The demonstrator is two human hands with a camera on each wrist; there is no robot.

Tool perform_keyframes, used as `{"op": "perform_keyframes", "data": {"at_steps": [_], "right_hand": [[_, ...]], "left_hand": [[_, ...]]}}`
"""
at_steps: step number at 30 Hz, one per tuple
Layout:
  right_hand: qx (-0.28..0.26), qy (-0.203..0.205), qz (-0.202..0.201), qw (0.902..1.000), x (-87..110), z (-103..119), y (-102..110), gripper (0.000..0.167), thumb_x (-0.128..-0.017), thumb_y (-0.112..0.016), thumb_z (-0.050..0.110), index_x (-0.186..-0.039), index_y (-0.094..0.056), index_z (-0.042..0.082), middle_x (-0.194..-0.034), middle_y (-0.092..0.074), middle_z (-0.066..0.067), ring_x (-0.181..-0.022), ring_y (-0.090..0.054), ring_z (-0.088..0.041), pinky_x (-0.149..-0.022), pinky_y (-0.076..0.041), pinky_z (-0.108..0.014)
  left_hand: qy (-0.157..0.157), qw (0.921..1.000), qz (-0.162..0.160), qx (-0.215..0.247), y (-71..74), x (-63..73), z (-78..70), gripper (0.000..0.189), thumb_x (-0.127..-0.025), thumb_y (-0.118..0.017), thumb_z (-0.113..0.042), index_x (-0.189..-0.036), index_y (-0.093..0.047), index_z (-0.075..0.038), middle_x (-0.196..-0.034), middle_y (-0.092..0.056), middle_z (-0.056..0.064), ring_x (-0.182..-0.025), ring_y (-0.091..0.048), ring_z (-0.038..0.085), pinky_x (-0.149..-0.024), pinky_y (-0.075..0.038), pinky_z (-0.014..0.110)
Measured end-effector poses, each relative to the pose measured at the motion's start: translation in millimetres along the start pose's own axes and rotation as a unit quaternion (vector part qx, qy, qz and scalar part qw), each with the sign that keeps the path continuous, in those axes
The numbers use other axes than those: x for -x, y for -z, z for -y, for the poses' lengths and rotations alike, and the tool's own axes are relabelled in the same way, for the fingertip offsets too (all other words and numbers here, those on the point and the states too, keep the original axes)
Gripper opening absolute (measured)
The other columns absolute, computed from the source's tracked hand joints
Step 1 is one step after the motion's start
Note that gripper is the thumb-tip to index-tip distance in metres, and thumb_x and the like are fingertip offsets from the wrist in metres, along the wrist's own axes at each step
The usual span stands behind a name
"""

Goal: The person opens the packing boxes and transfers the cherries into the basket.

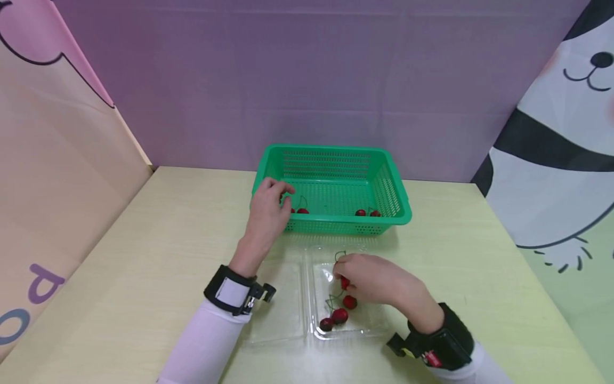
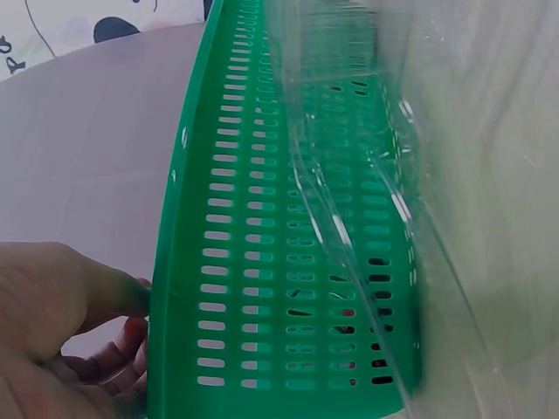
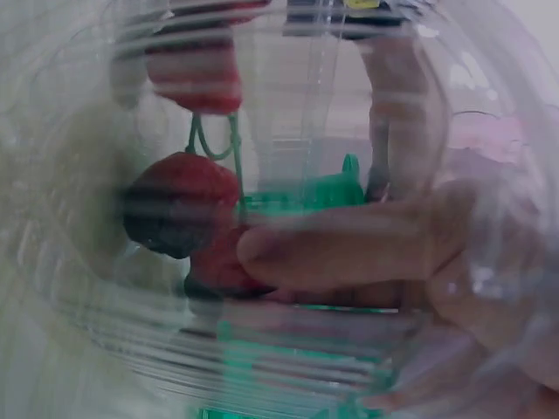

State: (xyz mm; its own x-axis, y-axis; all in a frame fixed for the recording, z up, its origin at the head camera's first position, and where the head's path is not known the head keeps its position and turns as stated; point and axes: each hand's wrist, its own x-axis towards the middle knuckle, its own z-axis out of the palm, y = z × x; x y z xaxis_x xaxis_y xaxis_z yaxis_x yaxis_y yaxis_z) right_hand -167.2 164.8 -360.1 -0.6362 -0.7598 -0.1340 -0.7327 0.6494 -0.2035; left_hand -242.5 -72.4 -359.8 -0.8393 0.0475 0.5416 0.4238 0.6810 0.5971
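at left, the left hand (image 1: 269, 213) is held over the left front corner of the green basket (image 1: 331, 220), its fingers loosely bent and a gap left between thumb and forefinger; whether anything is touched by the fingertips cannot be told, as they are partly hidden by the basket's wall in the left wrist view. just beside them, inside the basket, two cherries (image 1: 303, 211) are seen near the front wall, one partly covered by the hand. in front of the basket, a clear box (image 1: 307, 314) is laid open on the table (image 1: 120, 298), its left half (image 1: 278, 322) flat. in its right half, three cherries (image 1: 339, 316) are grouped, two side by side toward the front and one behind them to the right, with thin stems at their left. over that same half, another cherry (image 1: 345, 282) is pinched between the thumb and fingers of the right hand (image 1: 379, 277). farther right, two more cherries (image 1: 360, 213) are held in the basket, near its right front corner.
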Motion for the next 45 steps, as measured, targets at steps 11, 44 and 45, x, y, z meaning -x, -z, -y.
{"op": "perform_keyframes", "data": {"at_steps": [11,44,45], "right_hand": [[0.0,0.01,-0.011,0.9999,2.2,-4.4,6.3,0.017,-0.084,-0.072,-0.004,-0.086,-0.066,0.011,-0.079,-0.055,0.005,-0.071,-0.051,-0.011,-0.066,-0.05,-0.029],[0.013,-0.01,-0.099,0.995,11.2,-9.7,26.5,0.02,-0.087,-0.08,0.002,-0.104,-0.069,0.005,-0.095,-0.063,-0.001,-0.086,-0.061,-0.016,-0.075,-0.056,-0.031],[0.013,-0.011,-0.104,0.9944,11.7,-10.5,27.4,0.02,-0.087,-0.08,0.003,-0.104,-0.069,0.005,-0.096,-0.063,-0.001,-0.086,-0.062,-0.017,-0.076,-0.057,-0.03]], "left_hand": [[-0.008,0.9999,0.005,0.003,0.0,-0.1,-2.6,0.016,-0.092,-0.067,0.006,-0.104,-0.074,-0.001,-0.102,-0.061,0.014,-0.092,-0.062,0.028,-0.078,-0.054,0.037],[-0.068,0.9964,0.048,0.015,1.3,2.1,-15.7,0.014,-0.094,-0.068,0.001,-0.106,-0.075,-0.003,-0.1,-0.063,0.01,-0.089,-0.065,0.027,-0.075,-0.055,0.032],[-0.071,0.9961,0.049,0.016,1.6,2.4,-16.5,0.014,-0.095,-0.068,0.0,-0.106,-0.075,-0.004,-0.1,-0.063,0.01,-0.088,-0.064,0.027,-0.075,-0.055,0.032]]}}
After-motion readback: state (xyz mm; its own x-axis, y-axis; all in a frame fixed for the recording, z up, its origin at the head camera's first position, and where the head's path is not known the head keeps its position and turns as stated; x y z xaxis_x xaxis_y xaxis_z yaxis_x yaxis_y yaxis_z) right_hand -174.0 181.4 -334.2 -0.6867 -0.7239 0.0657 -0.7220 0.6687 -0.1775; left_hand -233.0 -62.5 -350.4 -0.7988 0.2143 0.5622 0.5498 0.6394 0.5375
